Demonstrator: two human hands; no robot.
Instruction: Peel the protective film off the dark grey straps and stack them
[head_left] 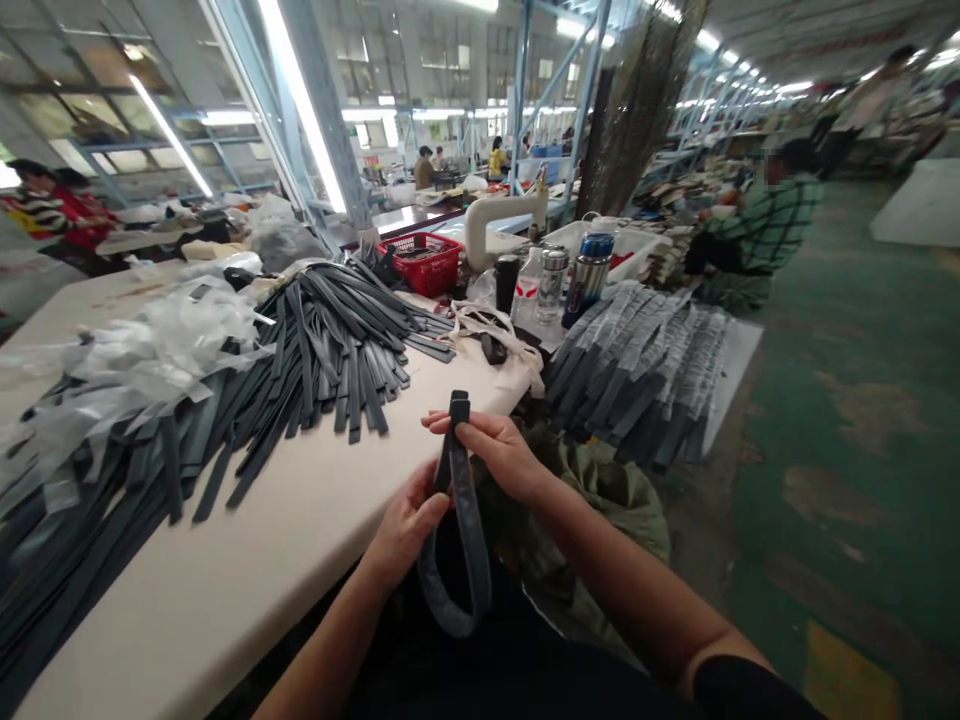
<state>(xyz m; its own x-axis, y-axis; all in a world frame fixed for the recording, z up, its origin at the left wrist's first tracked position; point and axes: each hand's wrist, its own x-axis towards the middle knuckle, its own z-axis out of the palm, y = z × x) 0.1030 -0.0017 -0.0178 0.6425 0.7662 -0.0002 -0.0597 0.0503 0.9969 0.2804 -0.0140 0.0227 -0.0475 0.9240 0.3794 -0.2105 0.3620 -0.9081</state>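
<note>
A dark grey strap hangs in a loop in front of my body, its two ends brought together at the top. My right hand pinches it just below those ends, thumb on the near face. Lower down, my left hand grips the far side of the loop, thumb lying along it; some of its fingers are hidden behind the strap. Beyond my hands, a fanned heap of similar grey straps lies on the white table.
Crumpled clear plastic bags cover straps at the left. Bundles of plastic-wrapped straps lie at the right. Behind are a red basket, a white cloth strap and a blue tumbler. A person in a checked shirt sits farther right.
</note>
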